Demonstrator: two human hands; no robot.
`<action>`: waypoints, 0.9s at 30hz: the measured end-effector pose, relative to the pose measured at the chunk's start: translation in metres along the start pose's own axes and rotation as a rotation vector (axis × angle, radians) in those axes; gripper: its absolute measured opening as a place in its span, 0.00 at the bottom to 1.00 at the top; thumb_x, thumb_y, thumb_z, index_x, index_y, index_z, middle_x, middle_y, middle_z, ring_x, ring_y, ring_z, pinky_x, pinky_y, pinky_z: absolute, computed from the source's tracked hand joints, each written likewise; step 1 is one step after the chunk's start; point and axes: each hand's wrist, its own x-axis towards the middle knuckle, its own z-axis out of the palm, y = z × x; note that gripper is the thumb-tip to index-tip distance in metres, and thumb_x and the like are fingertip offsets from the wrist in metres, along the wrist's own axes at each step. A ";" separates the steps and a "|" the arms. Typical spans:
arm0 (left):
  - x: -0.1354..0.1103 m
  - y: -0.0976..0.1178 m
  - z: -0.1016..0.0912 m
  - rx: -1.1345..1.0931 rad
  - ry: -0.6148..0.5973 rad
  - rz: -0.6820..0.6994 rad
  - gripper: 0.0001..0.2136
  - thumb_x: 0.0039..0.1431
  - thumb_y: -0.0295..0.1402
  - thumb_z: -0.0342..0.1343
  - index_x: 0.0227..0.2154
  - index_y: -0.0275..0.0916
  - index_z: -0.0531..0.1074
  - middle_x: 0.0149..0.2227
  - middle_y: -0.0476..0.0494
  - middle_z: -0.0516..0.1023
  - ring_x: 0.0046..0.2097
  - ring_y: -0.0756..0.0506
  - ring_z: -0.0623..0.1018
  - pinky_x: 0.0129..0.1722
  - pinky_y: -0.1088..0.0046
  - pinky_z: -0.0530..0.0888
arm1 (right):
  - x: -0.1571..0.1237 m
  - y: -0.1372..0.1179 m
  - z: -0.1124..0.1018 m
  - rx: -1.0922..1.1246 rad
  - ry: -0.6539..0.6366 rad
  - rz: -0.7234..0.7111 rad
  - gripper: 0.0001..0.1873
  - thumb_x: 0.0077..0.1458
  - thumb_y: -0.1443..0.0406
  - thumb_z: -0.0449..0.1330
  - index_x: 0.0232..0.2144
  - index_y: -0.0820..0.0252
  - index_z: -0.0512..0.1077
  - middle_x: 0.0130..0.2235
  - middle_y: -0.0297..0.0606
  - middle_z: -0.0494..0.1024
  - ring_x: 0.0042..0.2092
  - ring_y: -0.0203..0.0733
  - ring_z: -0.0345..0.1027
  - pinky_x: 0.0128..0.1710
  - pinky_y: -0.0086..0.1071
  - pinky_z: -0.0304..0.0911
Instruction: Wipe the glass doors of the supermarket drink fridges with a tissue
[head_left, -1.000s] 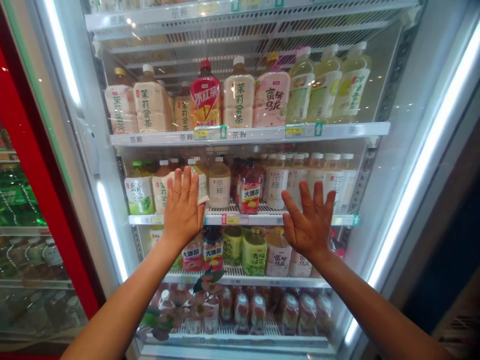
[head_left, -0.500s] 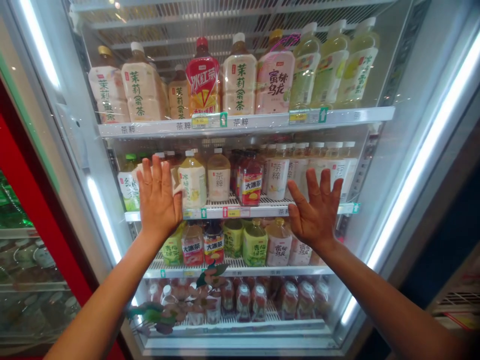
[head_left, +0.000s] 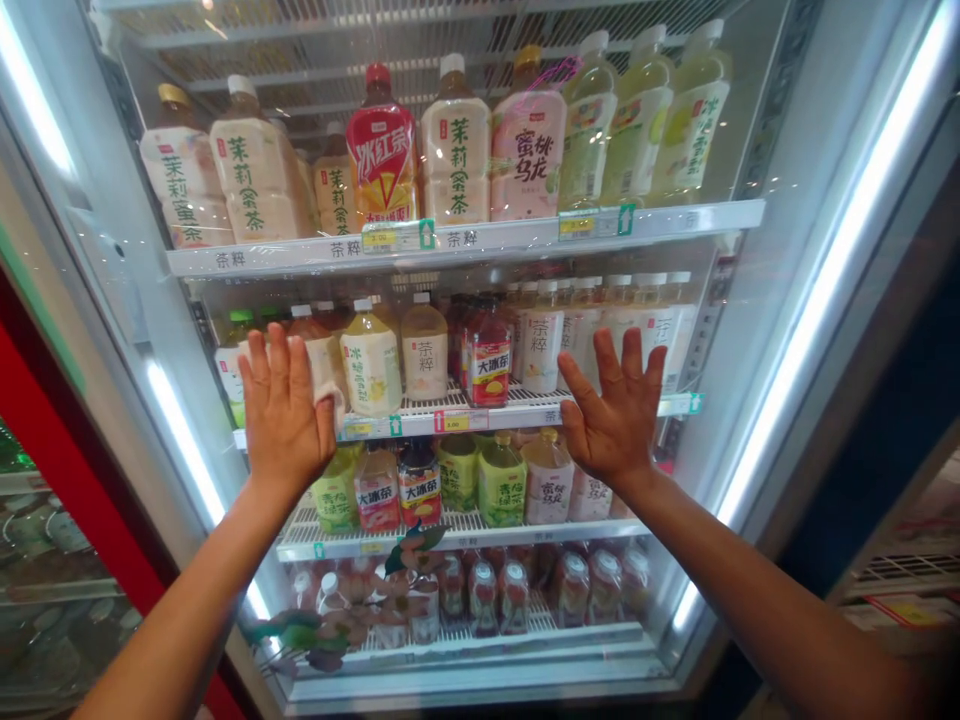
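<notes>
My left hand (head_left: 289, 415) is raised with its fingers stretched up, palm toward the glass front of a drinks fridge. A crumpled white cloth (head_left: 331, 394), perhaps a tissue, shows beside its thumb, held under the palm; the rest is hidden behind the hand. On the other side, my right hand (head_left: 611, 415) is spread flat with nothing visible in it, also facing the glass. Whether each palm presses on the glass is hard to tell. Between the hands, behind the glass, stand a pale yellow bottle (head_left: 370, 360) and a red-labelled tea bottle (head_left: 489, 355).
Large tea bottles line the upper shelf (head_left: 487, 228), with smaller bottles on the shelves below. Bright light strips (head_left: 840, 250) run down both sides. A red frame (head_left: 71, 480) of a neighbouring fridge is at the left. Dark leaf shapes (head_left: 416, 550) overlap the lower shelves.
My left hand has slid left and slightly down, the white cloth moving with it. The right hand appears slightly further left, and the whole view has shifted and tilted a little.
</notes>
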 end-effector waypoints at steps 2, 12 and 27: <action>0.004 -0.003 -0.001 -0.006 0.009 -0.029 0.37 0.68 0.35 0.46 0.74 0.41 0.33 0.76 0.47 0.30 0.76 0.40 0.32 0.74 0.48 0.37 | 0.000 0.000 0.000 -0.024 -0.051 0.040 0.32 0.65 0.57 0.51 0.70 0.39 0.57 0.76 0.28 0.46 0.75 0.64 0.39 0.71 0.65 0.34; -0.014 0.060 0.017 -0.060 -0.055 0.033 0.38 0.67 0.34 0.49 0.74 0.40 0.35 0.76 0.44 0.34 0.75 0.39 0.36 0.74 0.47 0.40 | 0.004 -0.003 -0.002 -0.019 -0.025 -0.046 0.42 0.64 0.62 0.51 0.73 0.36 0.37 0.76 0.24 0.28 0.76 0.62 0.28 0.70 0.72 0.32; 0.035 0.164 0.049 -0.045 -0.101 0.187 0.37 0.69 0.35 0.47 0.73 0.34 0.35 0.74 0.39 0.38 0.75 0.39 0.38 0.75 0.52 0.43 | 0.009 -0.009 -0.010 0.032 -0.025 -0.038 0.41 0.67 0.62 0.52 0.74 0.40 0.35 0.76 0.28 0.29 0.76 0.57 0.25 0.72 0.68 0.34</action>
